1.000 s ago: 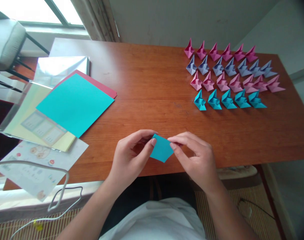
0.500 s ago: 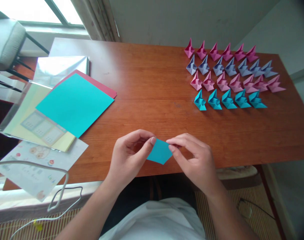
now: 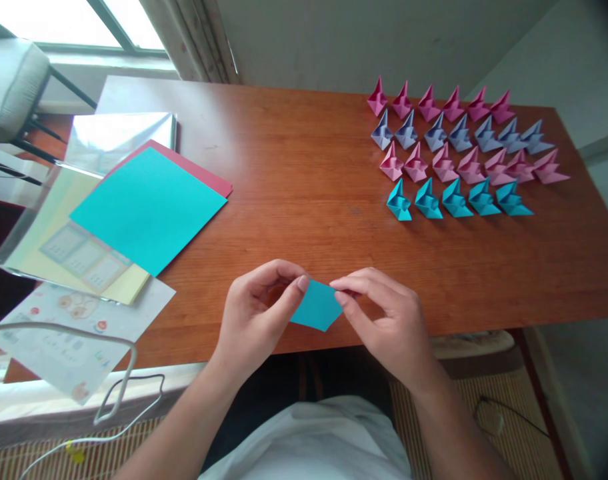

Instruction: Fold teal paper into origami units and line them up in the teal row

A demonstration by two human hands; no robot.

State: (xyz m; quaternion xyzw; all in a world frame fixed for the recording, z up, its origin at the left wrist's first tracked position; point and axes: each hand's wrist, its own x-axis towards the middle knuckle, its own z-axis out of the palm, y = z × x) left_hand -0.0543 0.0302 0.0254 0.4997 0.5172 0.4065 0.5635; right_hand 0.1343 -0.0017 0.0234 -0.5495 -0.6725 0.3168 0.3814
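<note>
Brown counter is carrying four rows of folded figures, right. Large turquoise sheet is lying left. Left hand and right hand are pinching opposite sides of small turquoise paper near the front edge.

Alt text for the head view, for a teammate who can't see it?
Left hand and right hand pinch a small turquoise paper piece over a wooden table. Four rows of origami figures sit at right; a large turquoise sheet lies at left.
</note>
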